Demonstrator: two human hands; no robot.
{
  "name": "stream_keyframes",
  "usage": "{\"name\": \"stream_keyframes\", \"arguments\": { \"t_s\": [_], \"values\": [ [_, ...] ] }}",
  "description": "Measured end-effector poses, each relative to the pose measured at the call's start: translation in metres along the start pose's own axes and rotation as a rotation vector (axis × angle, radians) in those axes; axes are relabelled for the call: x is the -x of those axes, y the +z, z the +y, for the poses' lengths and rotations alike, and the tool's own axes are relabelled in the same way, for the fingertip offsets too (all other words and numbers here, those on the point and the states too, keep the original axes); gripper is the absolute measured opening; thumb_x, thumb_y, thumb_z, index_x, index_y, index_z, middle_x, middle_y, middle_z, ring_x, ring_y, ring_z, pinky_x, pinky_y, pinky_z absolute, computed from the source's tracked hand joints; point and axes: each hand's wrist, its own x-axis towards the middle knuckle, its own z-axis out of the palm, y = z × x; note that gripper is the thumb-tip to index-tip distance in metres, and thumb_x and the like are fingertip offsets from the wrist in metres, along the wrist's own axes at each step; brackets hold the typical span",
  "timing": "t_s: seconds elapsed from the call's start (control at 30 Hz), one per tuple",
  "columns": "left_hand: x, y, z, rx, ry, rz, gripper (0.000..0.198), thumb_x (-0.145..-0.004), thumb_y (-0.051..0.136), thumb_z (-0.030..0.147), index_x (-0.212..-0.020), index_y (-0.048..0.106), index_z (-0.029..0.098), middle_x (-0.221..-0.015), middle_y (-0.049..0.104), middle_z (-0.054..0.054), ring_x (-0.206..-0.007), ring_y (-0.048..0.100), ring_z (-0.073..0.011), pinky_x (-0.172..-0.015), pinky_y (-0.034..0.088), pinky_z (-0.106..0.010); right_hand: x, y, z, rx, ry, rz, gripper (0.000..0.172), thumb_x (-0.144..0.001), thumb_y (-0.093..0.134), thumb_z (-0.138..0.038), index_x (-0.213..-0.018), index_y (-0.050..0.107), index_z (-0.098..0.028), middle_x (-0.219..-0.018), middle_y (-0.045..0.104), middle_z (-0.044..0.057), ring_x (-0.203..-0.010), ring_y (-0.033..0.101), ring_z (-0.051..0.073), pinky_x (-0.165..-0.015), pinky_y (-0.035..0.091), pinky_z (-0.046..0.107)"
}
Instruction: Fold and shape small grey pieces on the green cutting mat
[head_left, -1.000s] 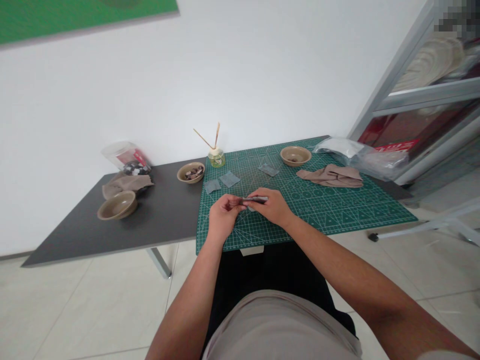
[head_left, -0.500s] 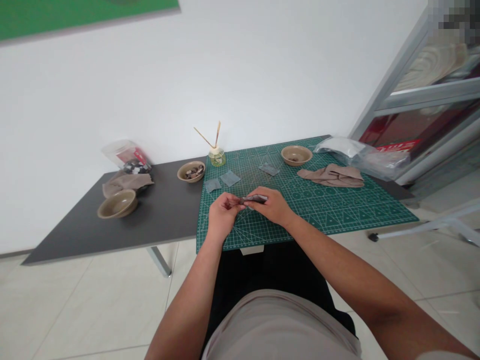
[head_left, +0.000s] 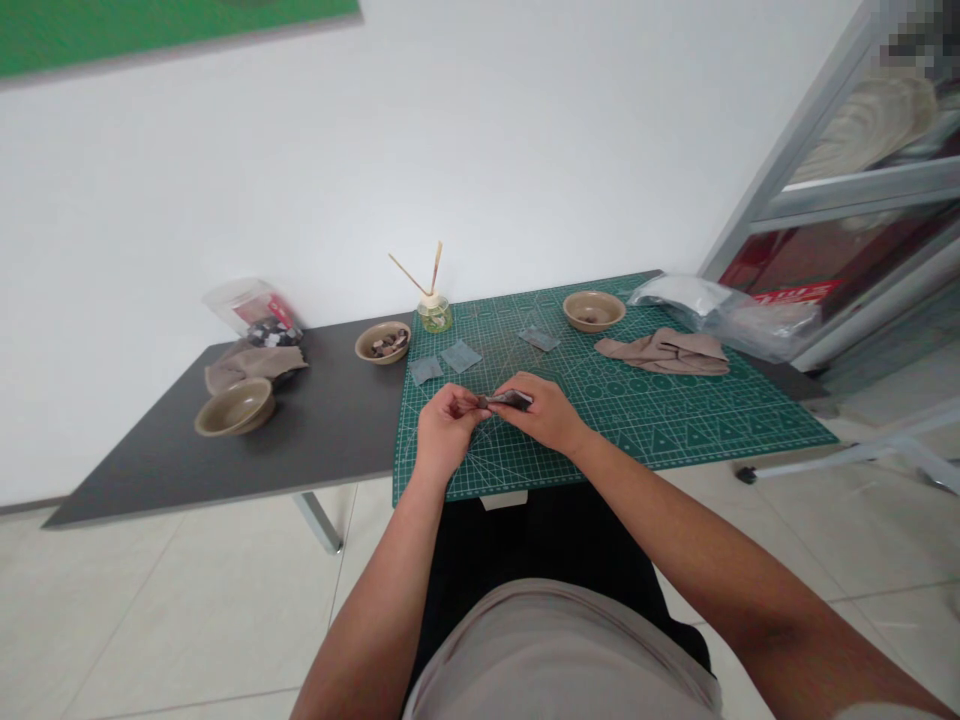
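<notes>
Over the near part of the green cutting mat [head_left: 675,420], my left hand [head_left: 442,435] and my right hand [head_left: 544,412] pinch the two ends of a small dark grey piece [head_left: 504,400], thin and folded, held between them just above the mat. Both hands have their fingers closed on it. Three small grey fabric squares lie on the mat beyond the hands: two [head_left: 442,362] at the left and one [head_left: 538,339] further back.
A tan bowl [head_left: 593,310] and a beige cloth [head_left: 664,352] sit at the mat's far right, beside plastic bags [head_left: 712,305]. A reed diffuser [head_left: 433,312], a bowl of small pieces [head_left: 382,343], an empty bowl [head_left: 235,408] and a bag [head_left: 251,312] stand on the dark table [head_left: 187,470]. A metal shelf [head_left: 847,190] rises at right.
The hands have stayed in place; the fingers have shifted slightly on the small grey piece, which looks a little more bunched.
</notes>
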Motion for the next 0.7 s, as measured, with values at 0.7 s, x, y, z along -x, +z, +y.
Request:
{"name": "stream_keyframes", "arguments": {
  "t_s": [0.7],
  "values": [
    [-0.0002, -0.0009, -0.0056, -0.002, 0.024, -0.008, 0.024, -0.063, 0.075, 0.017, -0.067, 0.051, 0.02, -0.064, 0.055, 0.006, -0.062, 0.054, -0.0109, -0.062, 0.042, -0.024, -0.0004, 0.001, 0.0, -0.008, 0.038, -0.015, 0.004, -0.085, 0.072, -0.025, -0.087, 0.069, -0.022, -0.084, 0.069, 0.001, -0.08, 0.064, 0.017, -0.074, 0.048, 0.03]
  ]
}}
